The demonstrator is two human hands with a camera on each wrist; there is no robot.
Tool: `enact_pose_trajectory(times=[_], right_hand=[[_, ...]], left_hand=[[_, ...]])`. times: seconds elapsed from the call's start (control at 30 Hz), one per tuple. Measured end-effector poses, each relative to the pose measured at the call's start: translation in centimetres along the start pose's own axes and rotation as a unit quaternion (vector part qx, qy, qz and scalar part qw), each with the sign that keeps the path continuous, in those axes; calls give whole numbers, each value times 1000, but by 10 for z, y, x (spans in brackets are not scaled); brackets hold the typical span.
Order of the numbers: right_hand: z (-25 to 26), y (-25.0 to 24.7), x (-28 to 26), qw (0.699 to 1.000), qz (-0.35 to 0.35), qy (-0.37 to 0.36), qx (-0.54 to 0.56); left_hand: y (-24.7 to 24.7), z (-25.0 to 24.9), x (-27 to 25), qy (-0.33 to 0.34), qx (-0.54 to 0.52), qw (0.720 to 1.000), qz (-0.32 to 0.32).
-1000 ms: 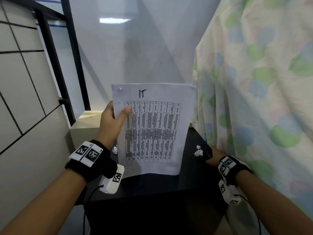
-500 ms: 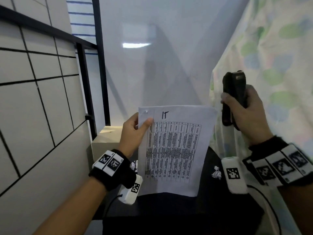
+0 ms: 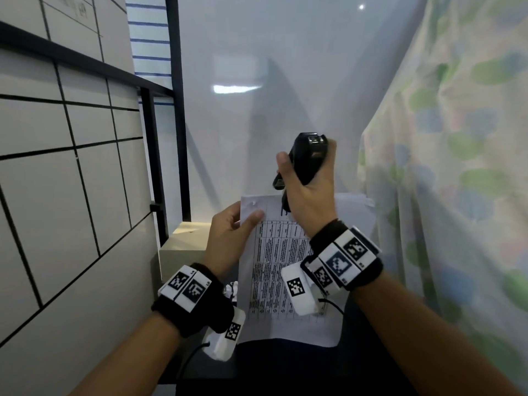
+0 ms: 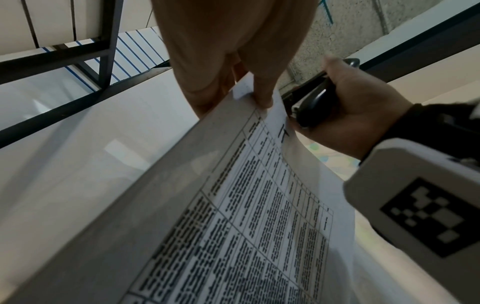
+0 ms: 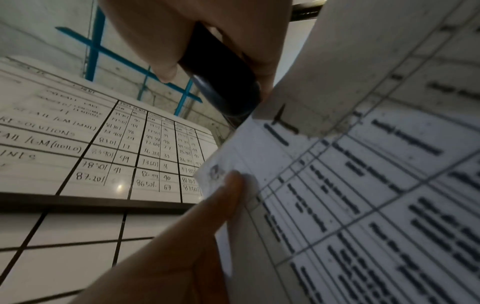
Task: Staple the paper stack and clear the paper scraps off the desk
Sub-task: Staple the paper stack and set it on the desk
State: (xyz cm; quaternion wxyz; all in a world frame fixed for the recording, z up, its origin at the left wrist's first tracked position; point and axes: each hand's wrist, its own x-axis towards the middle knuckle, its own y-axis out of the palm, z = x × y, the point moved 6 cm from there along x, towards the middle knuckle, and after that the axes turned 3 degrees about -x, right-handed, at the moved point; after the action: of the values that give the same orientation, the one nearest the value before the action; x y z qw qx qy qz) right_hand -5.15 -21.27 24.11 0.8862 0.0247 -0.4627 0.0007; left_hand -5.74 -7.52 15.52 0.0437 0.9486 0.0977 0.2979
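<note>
A white paper stack [image 3: 274, 252] printed with a table stands upright over the black desk [image 3: 285, 364]. My left hand [image 3: 228, 238] pinches its top left corner, thumb in front; the same pinch shows on the paper stack [image 4: 233, 205] in the left wrist view. My right hand [image 3: 311, 190] grips a black stapler [image 3: 307, 158], nose down at the stack's top edge, right of the left thumb. The stapler [image 5: 223, 82] meets the paper stack [image 5: 363, 185] near the handwritten mark. A crumpled paper scrap [image 3: 231, 290] lies on the desk behind my left wrist.
A flowered curtain [image 3: 457, 167] hangs close on the right. Tiled white panels with a black metal frame [image 3: 154, 167] stand on the left. A beige box [image 3: 183, 244] sits at the desk's far left. A whiteboard [image 5: 91, 144] with handwritten figures shows in the right wrist view.
My right hand left the desk, rose with the black stapler and moved left onto the stack's top edge. The left hand kept its pinch on the paper.
</note>
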Motion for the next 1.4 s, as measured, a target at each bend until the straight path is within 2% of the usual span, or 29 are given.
enact_pose_trajectory(times=[0.17, 0.37, 0.57, 0.67, 0.83, 0.97, 1.4], right_hand=[[-7, 21, -4, 999, 18, 6, -37], [-3, 42, -6, 998, 18, 8, -63], [-5, 54, -5, 995, -1, 3, -95], [-5, 56, -4, 995, -3, 10, -101], [-9, 54, -1, 994, -35, 40, -100], [-10, 52, 1, 994, -28, 50, -90], [-2, 53, -7, 995, -3, 15, -103]], left_hand=[[-5, 5, 2, 1, 17, 1000, -17], [-1, 5, -1, -30, 7, 999, 26], [-6, 5, 1, -18, 68, 997, 23], [-6, 6, 3, -8, 101, 994, 36], [-5, 8, 5, -3, 101, 994, 47], [-5, 7, 7, -9, 101, 994, 50], [-4, 3, 5, -24, 86, 995, 41]])
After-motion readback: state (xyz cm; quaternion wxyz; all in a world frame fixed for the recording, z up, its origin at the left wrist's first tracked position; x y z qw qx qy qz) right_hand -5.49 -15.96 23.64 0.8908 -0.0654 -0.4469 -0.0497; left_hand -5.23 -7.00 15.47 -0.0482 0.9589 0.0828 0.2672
